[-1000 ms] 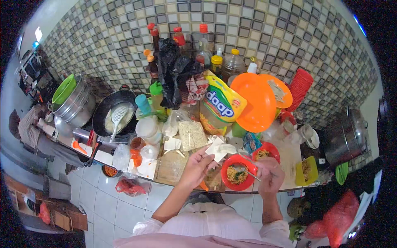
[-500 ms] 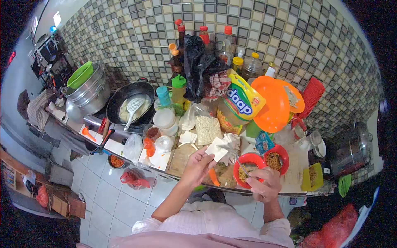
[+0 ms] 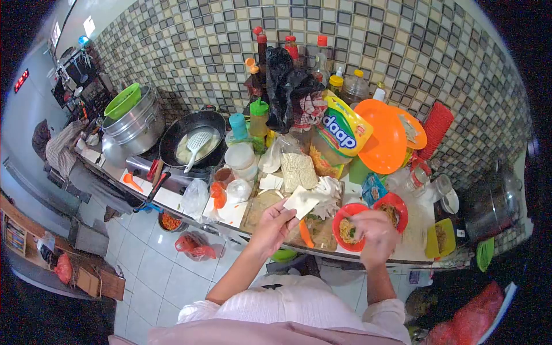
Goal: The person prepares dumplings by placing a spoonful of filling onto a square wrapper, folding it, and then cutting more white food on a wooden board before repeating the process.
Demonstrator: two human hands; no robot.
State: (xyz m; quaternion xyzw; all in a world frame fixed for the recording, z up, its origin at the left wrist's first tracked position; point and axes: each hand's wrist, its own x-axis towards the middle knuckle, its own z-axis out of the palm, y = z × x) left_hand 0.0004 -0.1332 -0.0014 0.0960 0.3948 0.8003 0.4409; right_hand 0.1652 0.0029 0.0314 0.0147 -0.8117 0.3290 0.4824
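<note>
My left hand [image 3: 272, 228] holds a small white paper sheet [image 3: 301, 202] above the wooden cutting board [image 3: 260, 205]. My right hand [image 3: 376, 230] is blurred over a red bowl of noodles [image 3: 347, 231] at the counter's front edge; its fingers are closed, apparently on a utensil in the bowl, too blurred to be sure. A second red bowl of noodles [image 3: 394, 210] sits just behind it. A crumpled white wrapper [image 3: 330, 192] lies between the sheet and the bowls.
A black wok [image 3: 192, 138] with a white skimmer sits on the stove at left, beside a steel pot [image 3: 132, 123] with a green lid. Sauce bottles [image 3: 287, 52], a yellow "daap" bag [image 3: 338, 135], orange plates [image 3: 382, 141] and stacked red cups [image 3: 438, 123] line the tiled wall. A steel pot [image 3: 489, 207] stands far right.
The view has swung left and the counter has shifted. My left hand keeps the white sheet. My right hand has moved over the front red bowl and is now blurred.
</note>
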